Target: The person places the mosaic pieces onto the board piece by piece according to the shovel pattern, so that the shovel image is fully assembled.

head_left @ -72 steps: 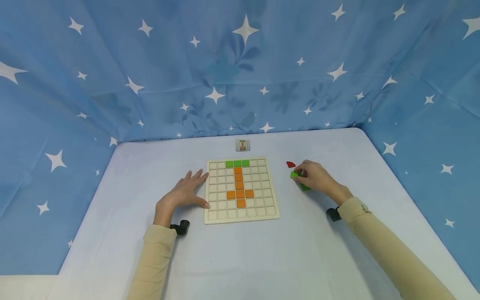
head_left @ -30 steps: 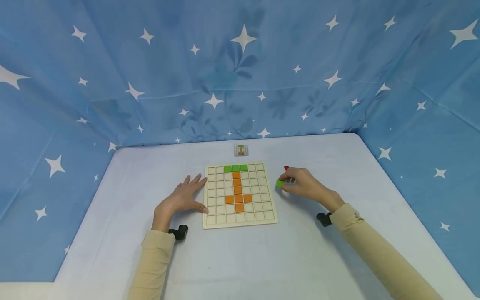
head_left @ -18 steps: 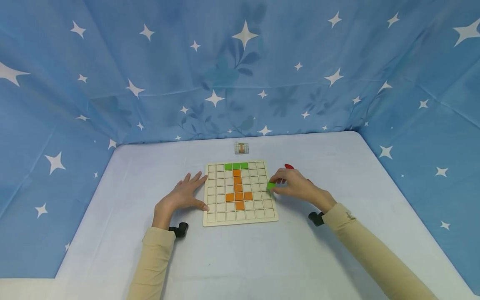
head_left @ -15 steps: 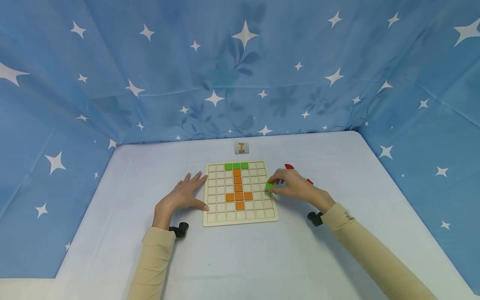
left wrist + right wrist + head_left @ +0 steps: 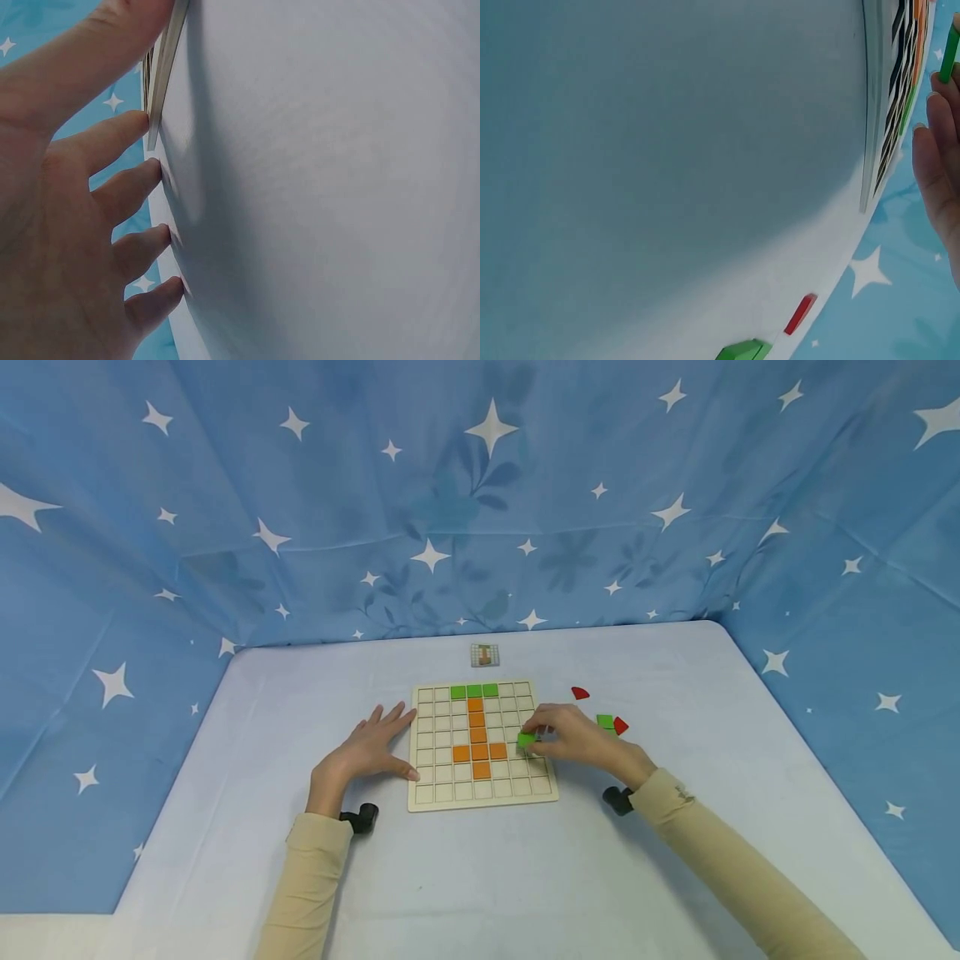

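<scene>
A cream wooden grid board (image 5: 442, 792) lies on the table, with an orange column and crossbar of square tiles (image 5: 478, 735) set in its cells. Along its far row sit three green tiles (image 5: 474, 691). My right hand (image 5: 573, 737) pinches a green square tile (image 5: 527, 739) over the board's right part; the right wrist view shows this tile (image 5: 949, 54) edge-on between the fingers. At the board's left edge rests my left hand (image 5: 367, 747), fingers spread and straight, thumb on the rim. In the left wrist view its fingertips (image 5: 154, 169) reach the table beside the board edge.
Right of the board lie a red quarter-round piece (image 5: 580, 692), green tiles (image 5: 605, 721) and another red piece (image 5: 620, 725). A small pattern card (image 5: 484, 654) lies beyond the board. A blue star-print curtain (image 5: 375, 510) closes off the table's far edge.
My right hand has picked a green tile from the loose pieces and carried it left over the board, uncovering the pieces at right. The left hand has stayed at the board's edge.
</scene>
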A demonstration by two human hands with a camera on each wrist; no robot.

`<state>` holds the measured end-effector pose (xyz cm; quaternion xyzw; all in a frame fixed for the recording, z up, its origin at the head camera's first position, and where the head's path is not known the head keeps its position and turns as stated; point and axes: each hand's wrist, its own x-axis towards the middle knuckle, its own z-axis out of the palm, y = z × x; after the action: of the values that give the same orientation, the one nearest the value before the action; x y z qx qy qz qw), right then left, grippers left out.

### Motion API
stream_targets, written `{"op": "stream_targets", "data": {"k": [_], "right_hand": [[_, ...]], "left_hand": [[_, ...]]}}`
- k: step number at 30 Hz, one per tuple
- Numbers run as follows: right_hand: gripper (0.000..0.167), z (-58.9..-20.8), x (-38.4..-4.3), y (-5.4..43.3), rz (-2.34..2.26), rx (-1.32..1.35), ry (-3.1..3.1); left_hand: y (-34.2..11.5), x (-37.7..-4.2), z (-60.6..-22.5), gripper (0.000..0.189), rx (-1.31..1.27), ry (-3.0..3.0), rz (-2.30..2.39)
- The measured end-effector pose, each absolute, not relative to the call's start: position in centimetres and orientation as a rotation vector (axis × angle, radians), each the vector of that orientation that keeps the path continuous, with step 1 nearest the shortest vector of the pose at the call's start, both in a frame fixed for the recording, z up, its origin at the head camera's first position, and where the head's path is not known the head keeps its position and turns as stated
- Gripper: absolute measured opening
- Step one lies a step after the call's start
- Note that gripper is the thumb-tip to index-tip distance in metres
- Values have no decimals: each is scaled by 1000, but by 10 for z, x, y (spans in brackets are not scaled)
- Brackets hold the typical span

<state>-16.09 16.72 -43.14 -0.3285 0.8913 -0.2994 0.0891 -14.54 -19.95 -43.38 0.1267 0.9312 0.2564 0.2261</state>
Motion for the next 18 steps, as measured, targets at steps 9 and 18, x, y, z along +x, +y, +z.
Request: {"op": "stream_targets", "data": {"k": [9,18], "right_hand": [[20,-429,-155,152,-847,-991,2611],[21,-430,-150,139,-746,-1007,2578]], "left_hand": [[-200,-146,-433,116,365,2569,705],[-200,-146,-434,115,361,2572,710]]}}
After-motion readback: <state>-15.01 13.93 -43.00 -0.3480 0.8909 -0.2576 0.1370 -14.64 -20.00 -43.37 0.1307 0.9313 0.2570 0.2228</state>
